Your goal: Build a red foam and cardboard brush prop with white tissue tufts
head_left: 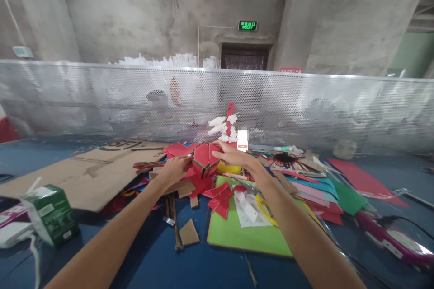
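Note:
A red faceted shape of cardboard panels [205,157] with brown edges stands in the middle of the blue table. My left hand [176,168] grips its left side, with the fingers partly hidden against it. From the right, my right hand [231,154] holds the same shape, the thumb and fingers at its upper right edge. Creased red paper scraps [222,201] lie just in front. A yellow roll [229,168] sits beneath my right hand. Behind stands a red hook-shaped piece with white flowers [230,122], and a phone [242,140] with a lit screen is beside it.
A large flat cardboard sheet [84,169] covers the left side, with a green box [50,212] before it. Green paper [237,235] bears yellow-handled scissors [266,210]. Coloured sheets [315,189] and a purple power strip [395,239] lie right. A perforated metal screen [118,104] borders the back.

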The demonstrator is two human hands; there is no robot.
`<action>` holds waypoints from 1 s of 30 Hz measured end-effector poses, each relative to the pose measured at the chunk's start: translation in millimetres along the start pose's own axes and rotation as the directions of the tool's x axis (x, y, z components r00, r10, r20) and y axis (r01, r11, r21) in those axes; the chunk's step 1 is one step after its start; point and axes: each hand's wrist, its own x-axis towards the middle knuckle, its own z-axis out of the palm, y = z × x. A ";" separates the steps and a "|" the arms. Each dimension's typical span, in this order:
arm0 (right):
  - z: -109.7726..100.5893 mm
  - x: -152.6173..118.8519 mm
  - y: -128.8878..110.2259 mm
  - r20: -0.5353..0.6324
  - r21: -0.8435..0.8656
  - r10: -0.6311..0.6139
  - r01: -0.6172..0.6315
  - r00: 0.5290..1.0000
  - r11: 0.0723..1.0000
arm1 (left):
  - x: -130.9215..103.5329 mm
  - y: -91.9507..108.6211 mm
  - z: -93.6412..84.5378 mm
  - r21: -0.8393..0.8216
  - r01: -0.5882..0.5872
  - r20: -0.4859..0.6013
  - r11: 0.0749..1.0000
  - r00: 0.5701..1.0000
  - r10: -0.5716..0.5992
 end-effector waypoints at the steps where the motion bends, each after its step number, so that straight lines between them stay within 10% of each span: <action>1: -1.8 -2.3 -1.4 0.027 0.028 0.009 -0.010 1.000 1.000 | -0.3 -0.3 0.1 -0.004 0.004 0.001 1.000 1.000 -0.004; 10: -13.0 -11.4 4.0 0.138 0.170 -0.049 0.025 0.989 0.985 | 0.7 -0.7 -0.2 -0.030 -0.001 0.006 1.000 1.000 0.002; 16: -3.0 -2.9 -1.7 -0.030 0.119 0.038 -0.034 0.999 0.992 | -1.6 4.5 -7.1 -0.015 -0.032 0.011 0.999 0.999 0.032; 22: 0.8 3.3 9.1 -0.141 -0.088 -0.143 0.131 0.980 0.987 | -2.0 4.4 -5.6 -0.005 -0.040 -0.002 0.999 0.999 0.040; 30: -8.5 -2.3 13.4 0.036 -0.124 -0.168 0.171 0.985 0.977 | -0.6 3.4 -3.7 -0.007 -0.038 -0.012 0.999 0.999 0.038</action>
